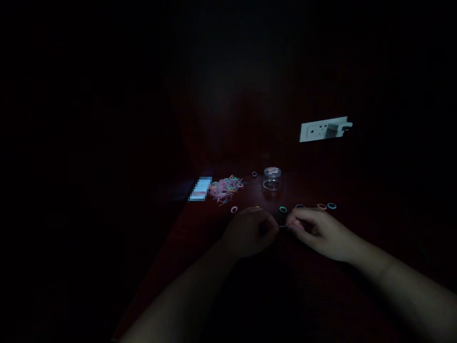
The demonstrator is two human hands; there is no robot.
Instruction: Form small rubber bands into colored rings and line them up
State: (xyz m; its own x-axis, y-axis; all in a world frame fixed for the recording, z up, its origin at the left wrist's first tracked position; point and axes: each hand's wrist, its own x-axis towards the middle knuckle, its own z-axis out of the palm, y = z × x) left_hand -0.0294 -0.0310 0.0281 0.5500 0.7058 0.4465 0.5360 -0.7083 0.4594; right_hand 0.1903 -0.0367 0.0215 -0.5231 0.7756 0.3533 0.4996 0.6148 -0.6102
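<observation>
My left hand [253, 232] and my right hand [319, 232] face each other low over the dark red table. Both have thumb and fingers pinched. A thin pale rubber band [283, 226] is stretched in the short gap between the fingertips, each hand gripping one end. Just beyond the hands lie a pink band ring [234, 209], a green one [283, 209], an orange one [322, 206] and a blue one [332, 206]. Another bluish ring [300, 206] is partly covered by my right hand. Dim light hides the finer detail of my left fingers.
A tangled heap of small coloured rubber bands [226, 188] lies at the back left, beside a glowing, blurred-out screen [200, 189]. A clear lidded jar [272, 180] stands at the back, with a small pale ring [254, 174] nearby. A socket plate [321, 130] with a plug is on the wall.
</observation>
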